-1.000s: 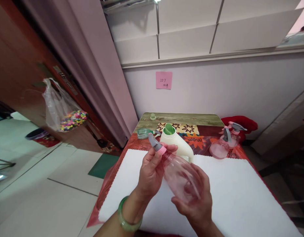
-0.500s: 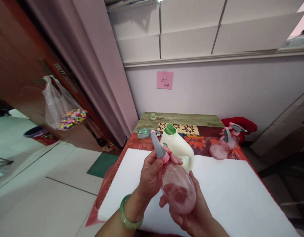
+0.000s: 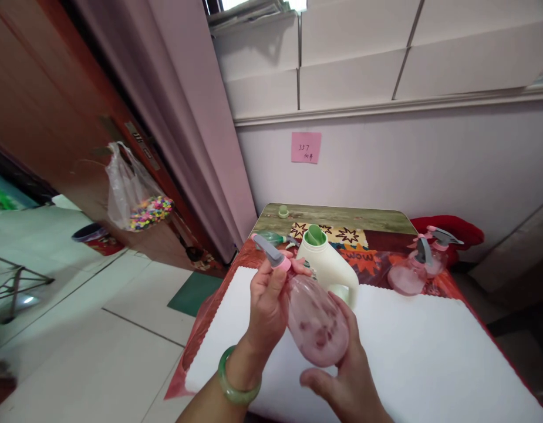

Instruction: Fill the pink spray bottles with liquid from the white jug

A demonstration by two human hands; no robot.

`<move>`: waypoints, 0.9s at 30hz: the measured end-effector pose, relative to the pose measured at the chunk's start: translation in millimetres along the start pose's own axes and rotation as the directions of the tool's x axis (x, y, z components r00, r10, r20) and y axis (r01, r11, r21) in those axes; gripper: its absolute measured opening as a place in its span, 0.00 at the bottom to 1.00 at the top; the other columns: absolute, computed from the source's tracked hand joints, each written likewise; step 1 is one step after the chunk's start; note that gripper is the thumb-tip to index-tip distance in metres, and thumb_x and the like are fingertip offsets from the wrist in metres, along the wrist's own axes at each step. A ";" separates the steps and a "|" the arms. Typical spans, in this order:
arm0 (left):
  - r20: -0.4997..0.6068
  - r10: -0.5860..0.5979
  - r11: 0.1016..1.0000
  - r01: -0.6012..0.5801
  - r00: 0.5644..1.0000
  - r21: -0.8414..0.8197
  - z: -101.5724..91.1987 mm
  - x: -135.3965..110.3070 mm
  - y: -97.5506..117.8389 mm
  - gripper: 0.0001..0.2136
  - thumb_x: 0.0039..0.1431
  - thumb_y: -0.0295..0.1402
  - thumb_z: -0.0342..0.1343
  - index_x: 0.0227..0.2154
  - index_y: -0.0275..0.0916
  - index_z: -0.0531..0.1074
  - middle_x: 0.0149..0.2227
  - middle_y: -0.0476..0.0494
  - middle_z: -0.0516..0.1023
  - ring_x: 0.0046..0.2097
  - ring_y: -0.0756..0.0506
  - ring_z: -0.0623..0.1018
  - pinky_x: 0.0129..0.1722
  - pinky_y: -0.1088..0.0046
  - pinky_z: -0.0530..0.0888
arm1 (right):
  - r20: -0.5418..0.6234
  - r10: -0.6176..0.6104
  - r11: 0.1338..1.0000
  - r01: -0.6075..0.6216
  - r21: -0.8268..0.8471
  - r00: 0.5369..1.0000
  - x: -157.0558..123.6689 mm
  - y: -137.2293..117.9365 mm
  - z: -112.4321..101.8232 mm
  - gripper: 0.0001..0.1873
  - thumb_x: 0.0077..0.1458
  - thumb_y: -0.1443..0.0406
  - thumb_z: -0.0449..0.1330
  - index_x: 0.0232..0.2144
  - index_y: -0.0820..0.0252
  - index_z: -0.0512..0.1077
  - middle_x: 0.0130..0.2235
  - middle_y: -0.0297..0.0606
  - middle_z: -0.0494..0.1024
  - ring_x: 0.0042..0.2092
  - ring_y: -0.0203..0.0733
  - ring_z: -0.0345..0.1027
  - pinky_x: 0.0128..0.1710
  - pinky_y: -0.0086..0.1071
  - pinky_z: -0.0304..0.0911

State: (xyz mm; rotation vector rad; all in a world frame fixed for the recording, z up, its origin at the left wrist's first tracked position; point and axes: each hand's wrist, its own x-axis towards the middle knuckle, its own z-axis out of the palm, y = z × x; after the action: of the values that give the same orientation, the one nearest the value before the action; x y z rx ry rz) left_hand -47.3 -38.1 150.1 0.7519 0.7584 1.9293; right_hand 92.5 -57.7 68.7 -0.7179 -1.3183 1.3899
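Plastic bag (image 3: 143, 214): hanging on the door (image 3: 46, 64), multicoloured bits in the bottom.
Left grip (image 3: 270, 302): green bangle (image 3: 229, 385) on wrist; thumb and fingers grasping the held bottle by its neck, at the pink collar.
Green bottle (image 3: 275, 237): at the left side of the bench (image 3: 368, 218), partly hidden.
Green cap (image 3: 283, 210): far left corner of bench.
Held bottle (image 3: 317, 323): pink spray bottle, up over the white sheet (image 3: 412, 358), tilted, grey lever up-left, base down-right; overlaps the jug in view.
Jug (image 3: 321, 255): cream, upright, green in the mouth.
Right grip (image 3: 353, 373): fingers along the held bottle's right side, thumb spread off its base; can't tell if it bears load.
Spray bottles (image 3: 407, 279): two, pink, right side of bench, close together.
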 end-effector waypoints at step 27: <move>0.078 -0.048 0.999 0.047 0.996 0.013 13.7 -12.5 -5.5 0.10 0.63 0.40 0.60 0.40 0.39 0.80 0.38 0.40 0.83 0.48 0.36 0.82 0.57 0.54 0.71 | -0.204 -0.356 0.790 0.176 -0.587 0.912 -5.8 -0.6 -17.5 0.53 0.33 0.46 0.76 0.60 0.56 0.64 0.46 0.44 0.80 0.39 0.54 0.80 0.34 0.40 0.79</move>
State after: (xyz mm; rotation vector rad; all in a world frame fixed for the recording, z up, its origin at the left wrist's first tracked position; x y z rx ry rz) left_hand -29.1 -44.3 152.1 0.8042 0.7331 1.8436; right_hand 110.5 -57.5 64.2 -1.0395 -1.5158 0.6133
